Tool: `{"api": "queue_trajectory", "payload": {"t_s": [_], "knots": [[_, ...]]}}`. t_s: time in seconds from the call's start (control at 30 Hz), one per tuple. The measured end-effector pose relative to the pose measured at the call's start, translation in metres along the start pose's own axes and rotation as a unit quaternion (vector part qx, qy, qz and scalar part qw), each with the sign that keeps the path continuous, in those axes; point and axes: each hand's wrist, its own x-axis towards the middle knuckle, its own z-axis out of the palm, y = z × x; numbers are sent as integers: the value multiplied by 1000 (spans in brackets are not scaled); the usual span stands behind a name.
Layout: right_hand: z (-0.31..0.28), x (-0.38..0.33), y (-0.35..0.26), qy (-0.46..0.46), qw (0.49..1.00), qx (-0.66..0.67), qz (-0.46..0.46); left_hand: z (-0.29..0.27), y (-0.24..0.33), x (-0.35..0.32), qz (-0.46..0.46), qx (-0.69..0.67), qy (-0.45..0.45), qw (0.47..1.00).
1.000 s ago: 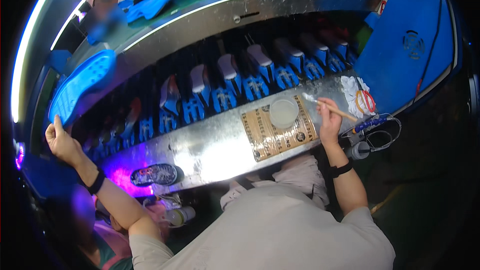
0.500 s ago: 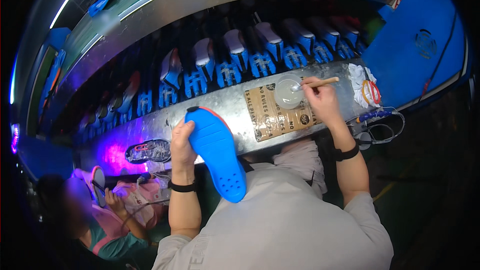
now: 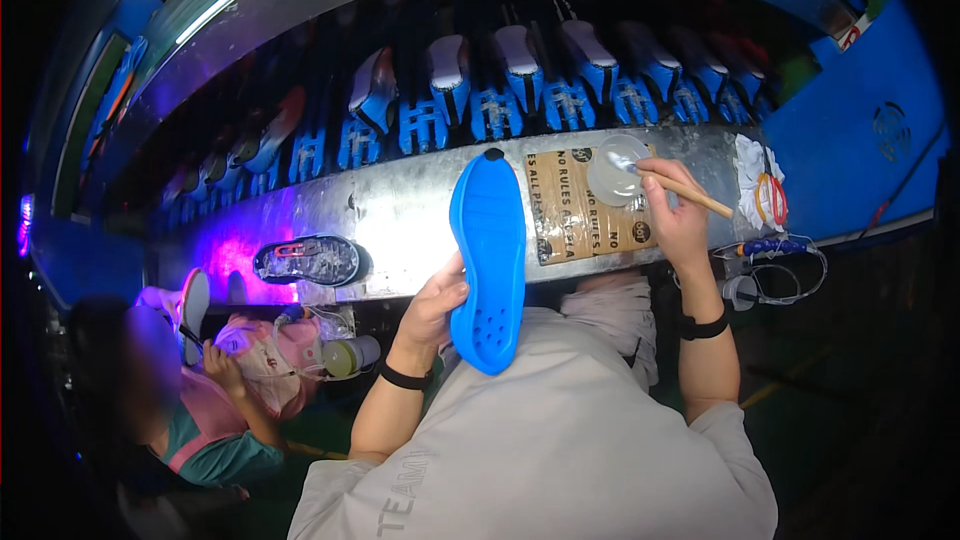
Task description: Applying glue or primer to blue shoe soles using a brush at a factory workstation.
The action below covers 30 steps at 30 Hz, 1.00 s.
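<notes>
My left hand (image 3: 434,306) is closed on the left edge of a blue shoe sole (image 3: 488,240), near its end with small round holes. The sole stands lengthwise before my chest, its other end, tipped with a black patch, over the metal ledge. In my right hand (image 3: 677,225) is a brush with a wooden handle (image 3: 705,198); its tip is at a translucent round bowl (image 3: 612,175). The bowl rests on a taped sheet of brown cardboard (image 3: 565,210) with dark print. Whether the bristles touch what is in the bowl I cannot make out.
Behind the metal ledge (image 3: 390,210) runs a row of shoe forms on blue holders (image 3: 495,112). A dark shoe part (image 3: 308,260) lies on the ledge at left. White cloth (image 3: 752,180) and a cable (image 3: 800,265) are at right. A co-worker's hand (image 3: 222,368) is at lower left.
The sole has moved right and stands straighter; my left hand now grips it lower, near the holed end. The brush handle now slants down to the right. The whole view has shifted.
</notes>
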Motion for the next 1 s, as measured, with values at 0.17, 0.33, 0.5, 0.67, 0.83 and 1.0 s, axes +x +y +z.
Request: {"api": "queue_trajectory", "payload": {"t_s": [0.17, 0.33, 0.5, 0.67, 0.83, 1.0], "knots": [[17, -2, -26, -123, 975, 185, -23, 12, 16, 6, 18, 9, -19, 1000], [29, 2, -40, -138, 969, 196, -55, 23, 20, 4, 6, 26, -26, 999], [34, 5, -40, -134, 975, 158, -85, 28, 25, 0, 1, 37, -21, 999], [35, 1, -46, -153, 972, 158, -82, 26, 26, 0, 7, 34, -20, 999], [35, -5, -55, -181, 966, 172, -69, 24, 34, 5, 38, 49, -27, 998], [35, -7, -64, -203, 954, 197, -100, 25, 44, 9, 61, 66, -29, 996]]}}
